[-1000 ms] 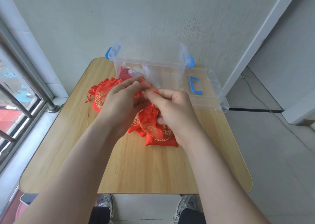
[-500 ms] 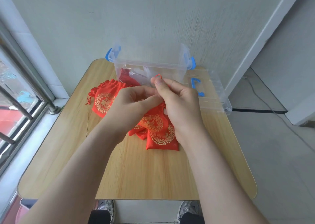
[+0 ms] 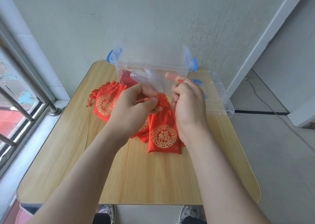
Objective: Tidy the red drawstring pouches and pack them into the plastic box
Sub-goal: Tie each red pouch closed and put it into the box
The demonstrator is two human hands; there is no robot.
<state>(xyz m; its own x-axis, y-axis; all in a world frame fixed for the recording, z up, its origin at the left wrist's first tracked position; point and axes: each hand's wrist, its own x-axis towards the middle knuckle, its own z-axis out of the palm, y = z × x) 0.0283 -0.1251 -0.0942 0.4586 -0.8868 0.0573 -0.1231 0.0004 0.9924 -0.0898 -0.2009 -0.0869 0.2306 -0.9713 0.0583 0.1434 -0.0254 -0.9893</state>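
Observation:
A red drawstring pouch (image 3: 163, 133) with a gold round emblem hangs upright between my hands, its bottom touching the wooden table (image 3: 144, 177). My left hand (image 3: 136, 108) pinches its gathered neck. My right hand (image 3: 187, 103) is closed on the red drawstring, which wraps over a finger. More red pouches lie under my left hand, and another pouch (image 3: 106, 103) lies to the left. The clear plastic box (image 3: 151, 65) with blue latches stands at the table's far edge; a dark red pouch (image 3: 126, 79) and clear plastic show inside it.
The box's clear lid (image 3: 216, 94) with a blue handle lies to the right of the box. A wall stands close behind the table, and a barred window runs along the left. My shoes show below the table's near edge.
The pouch has turned upright with its emblem facing me, and its neck is now gathered. My right hand moved right and away, pulling the drawstring.

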